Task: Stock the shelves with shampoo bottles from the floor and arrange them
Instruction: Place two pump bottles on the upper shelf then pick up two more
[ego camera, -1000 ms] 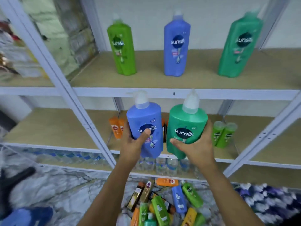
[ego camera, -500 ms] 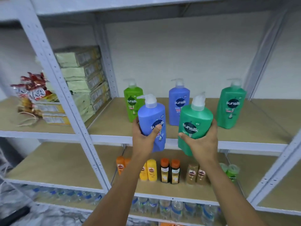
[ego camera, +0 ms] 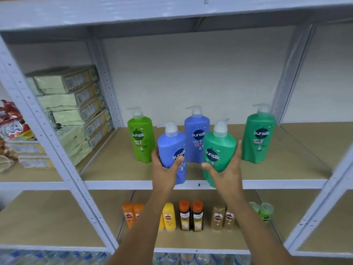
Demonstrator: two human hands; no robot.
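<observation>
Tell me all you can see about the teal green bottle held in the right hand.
The teal green bottle looks like glossy plastic, with a white pump top and a dark round "sunsilk" label. The right hand grips its lower part, thumb across the front. It leans slightly left, at the shelf front edge; whether it rests there is unclear.

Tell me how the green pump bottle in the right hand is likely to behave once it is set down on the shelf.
The green pump bottle looks tall on a narrow base, so a sideways nudge may tip it. Its smooth plastic probably slips a little; the right hand wraps it low. Its large size suggests it is fairly heavy if full.
</observation>
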